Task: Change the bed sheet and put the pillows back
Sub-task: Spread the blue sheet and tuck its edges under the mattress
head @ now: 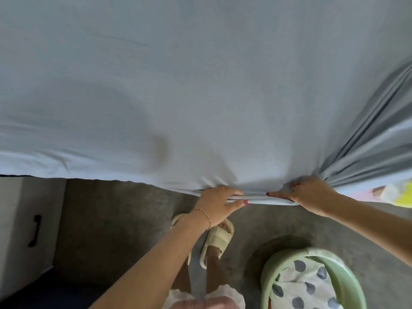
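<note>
Partly buried in folds, the fingers of the right hand (305, 192) curl around a gathered bunch of the pale blue cotton bed sheet (178, 85), forefinger pointing left; its other fingertips are hidden. The left hand (219, 202) pinches the sheet's hem between thumb and fingers. Beyond both hands the sheet spreads over the bed, its far edges cut off. A mint-green plastic basket (272, 273) with dotted white laundry (305, 284) sits on the grey floor (111, 219).

Floor room left of feet; green basket (312, 279) blocks btm right, cabinet (24, 219) far left.
</note>
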